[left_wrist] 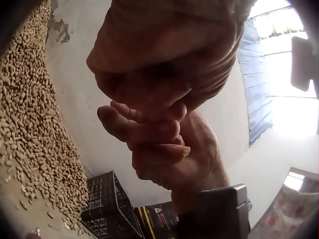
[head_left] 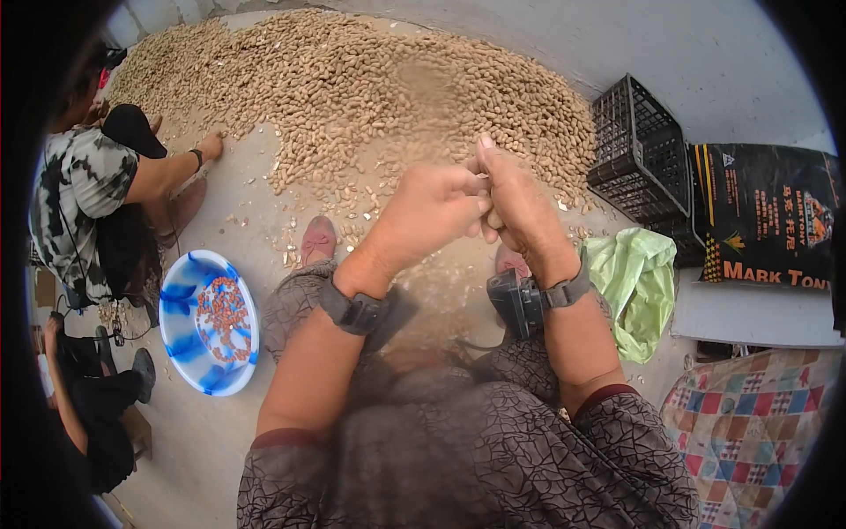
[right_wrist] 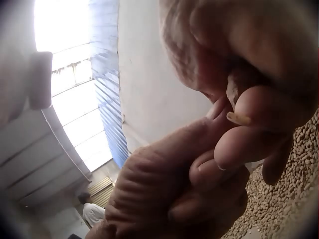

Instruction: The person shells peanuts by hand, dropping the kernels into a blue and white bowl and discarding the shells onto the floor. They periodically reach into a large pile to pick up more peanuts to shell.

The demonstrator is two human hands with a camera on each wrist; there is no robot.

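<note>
Both hands meet in front of the body, over the floor near the peanut heap (head_left: 352, 88). My right hand (head_left: 522, 194) has its fingers curled and grips a peanut (right_wrist: 233, 92), part of whose shell shows between the fingers in the right wrist view. Against it, my left hand (head_left: 432, 207) has its thumb and fingers bent in, their tips meeting the right fingertips at the peanut. In the left wrist view the left hand (left_wrist: 164, 55) covers most of the contact, and the right hand's curled fingers (left_wrist: 149, 132) show below it.
A blue and white basin (head_left: 181, 339) with shelled reddish peanuts stands on the left. To the right are a black crate (head_left: 639, 150), a green plastic bag (head_left: 630, 291), a black printed sack (head_left: 767, 220) and a patchwork cloth (head_left: 749, 423). Another person (head_left: 97, 185) sits at left.
</note>
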